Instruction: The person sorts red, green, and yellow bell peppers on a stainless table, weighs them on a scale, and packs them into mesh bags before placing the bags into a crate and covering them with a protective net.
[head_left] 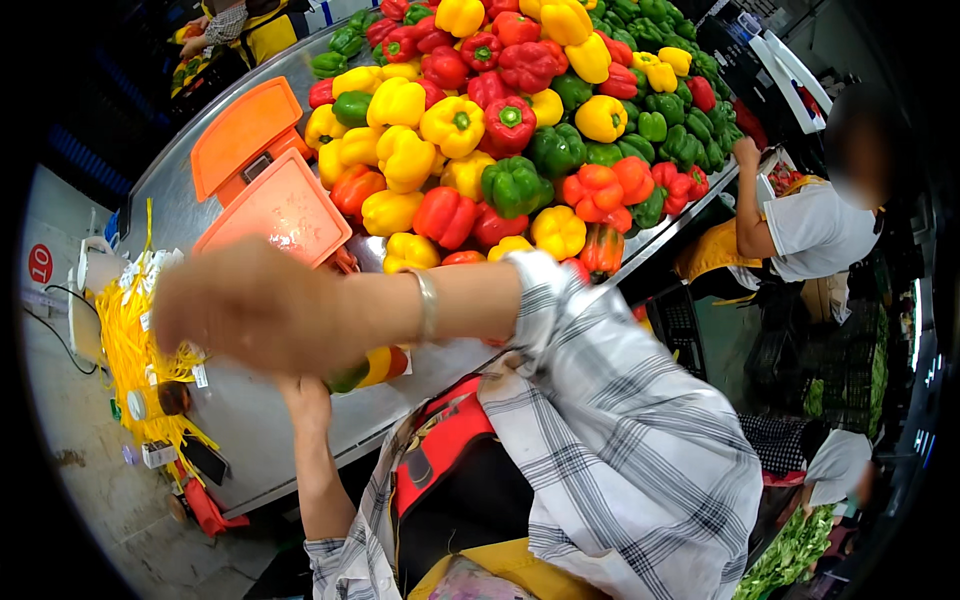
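My right arm, with a pale bracelet at the wrist, reaches across to the left. My right hand point(235, 308) is raised over the table and smeared by motion, so its fingers and anything in them cannot be made out. Below it, my left hand point(305, 396) is beside a row of bell peppers: a green pepper point(348, 379), a yellow pepper point(377, 366) and a red pepper point(398, 361). My right forearm covers their upper side and the left hand's fingers. Left of my hands hangs a bunch of yellow strips point(128, 335) with white tags.
A large heap of red, yellow and green bell peppers point(452, 125) covers the far part of the metal table point(255, 455). Two orange trays point(285, 215) stand at its left. A dark phone point(204, 458) lies near the left edge. One co-worker point(825, 225) is at the right, another point(225, 25) far left.
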